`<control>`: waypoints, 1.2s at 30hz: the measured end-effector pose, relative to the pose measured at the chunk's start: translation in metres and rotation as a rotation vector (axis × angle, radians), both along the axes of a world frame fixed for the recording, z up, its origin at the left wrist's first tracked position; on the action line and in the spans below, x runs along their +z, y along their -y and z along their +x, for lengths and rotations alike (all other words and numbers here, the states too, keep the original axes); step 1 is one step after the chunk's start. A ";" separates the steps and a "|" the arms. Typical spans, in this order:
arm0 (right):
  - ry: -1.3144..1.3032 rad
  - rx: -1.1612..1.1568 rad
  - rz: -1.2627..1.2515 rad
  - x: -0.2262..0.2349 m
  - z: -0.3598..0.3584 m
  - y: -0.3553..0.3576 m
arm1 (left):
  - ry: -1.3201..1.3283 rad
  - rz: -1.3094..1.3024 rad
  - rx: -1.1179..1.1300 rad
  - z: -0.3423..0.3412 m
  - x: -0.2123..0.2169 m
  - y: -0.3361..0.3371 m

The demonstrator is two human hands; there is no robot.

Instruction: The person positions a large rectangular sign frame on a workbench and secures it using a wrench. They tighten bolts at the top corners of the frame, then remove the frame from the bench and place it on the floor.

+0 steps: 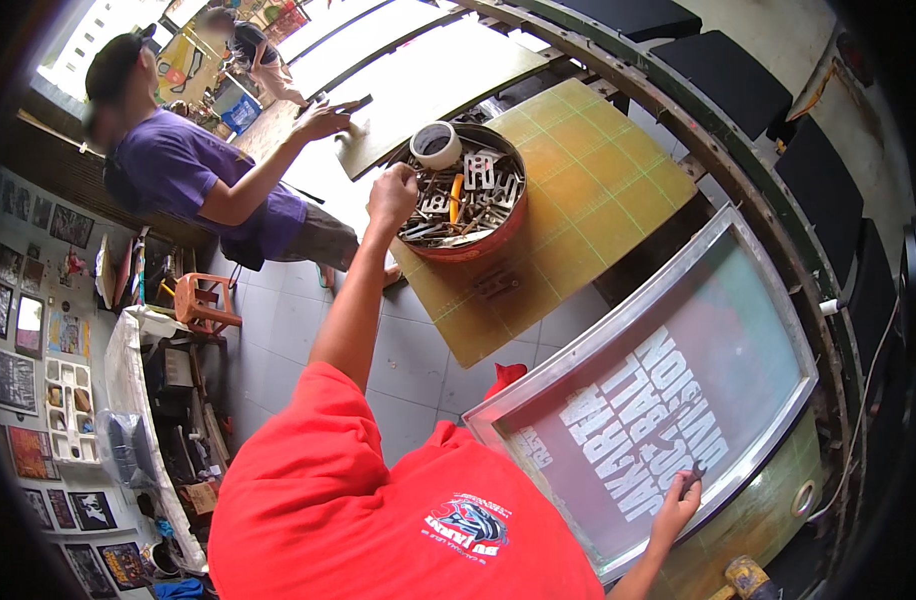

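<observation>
Tape roll (436, 144) and metal clamps (468, 195) crowd the red tin (478, 246), yellow board (578, 190) beside it bare

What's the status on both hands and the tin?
Left hand reaching into round tin of metal parts. Right hand on screen-printing frame. Tape roll on tin's rim.

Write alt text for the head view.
A person in a red shirt reaches the left hand into a round red tin of metal parts, while the right hand rests on a framed printing screen. A co-worker in a purple shirt works at the next board.
</observation>
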State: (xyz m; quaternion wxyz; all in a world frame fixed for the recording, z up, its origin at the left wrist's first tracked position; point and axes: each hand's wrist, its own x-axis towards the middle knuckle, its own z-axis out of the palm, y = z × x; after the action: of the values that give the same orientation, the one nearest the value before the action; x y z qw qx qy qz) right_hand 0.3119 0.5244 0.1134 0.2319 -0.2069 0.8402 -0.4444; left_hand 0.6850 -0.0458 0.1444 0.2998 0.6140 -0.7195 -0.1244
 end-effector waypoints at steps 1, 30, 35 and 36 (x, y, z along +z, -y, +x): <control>0.002 0.035 0.011 0.005 0.005 0.006 | 0.098 0.058 -0.025 0.018 -0.008 0.007; -0.083 0.457 0.267 0.029 0.054 0.025 | 0.448 0.218 0.062 -0.015 -0.013 -0.013; -0.059 0.508 0.309 0.030 0.060 0.035 | 0.418 0.307 0.077 -0.021 -0.007 -0.015; -0.032 0.509 0.331 0.031 0.062 0.037 | 0.393 0.314 0.074 -0.019 -0.009 -0.015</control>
State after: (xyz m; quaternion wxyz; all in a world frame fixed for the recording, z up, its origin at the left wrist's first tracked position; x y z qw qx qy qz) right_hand 0.3734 0.4870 0.1441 0.3531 -0.3773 0.8259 -0.2256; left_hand 0.6659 -0.0311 0.1355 0.0596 0.6914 -0.7128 -0.1020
